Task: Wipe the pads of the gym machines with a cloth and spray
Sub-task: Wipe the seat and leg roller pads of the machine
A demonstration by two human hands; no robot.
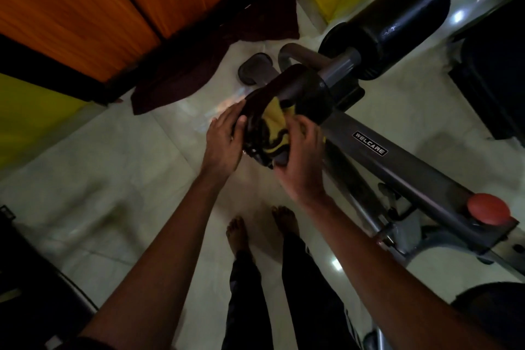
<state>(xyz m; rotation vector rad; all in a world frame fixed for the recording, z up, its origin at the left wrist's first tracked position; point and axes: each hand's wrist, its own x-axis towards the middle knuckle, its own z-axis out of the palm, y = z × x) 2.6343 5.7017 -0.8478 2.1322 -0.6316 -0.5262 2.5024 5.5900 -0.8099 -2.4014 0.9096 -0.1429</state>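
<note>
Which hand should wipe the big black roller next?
Probably the right hand. It grips the yellow cloth, and the big black roller lies over on its side; the left hand would need to reach across.

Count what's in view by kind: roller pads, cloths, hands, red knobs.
Roller pads: 2, far pad and near pad
Cloths: 2, yellow-and-black cloth and dark floor cloth
Hands: 2, left hand and right hand
Red knob: 1
Total: 7
</note>
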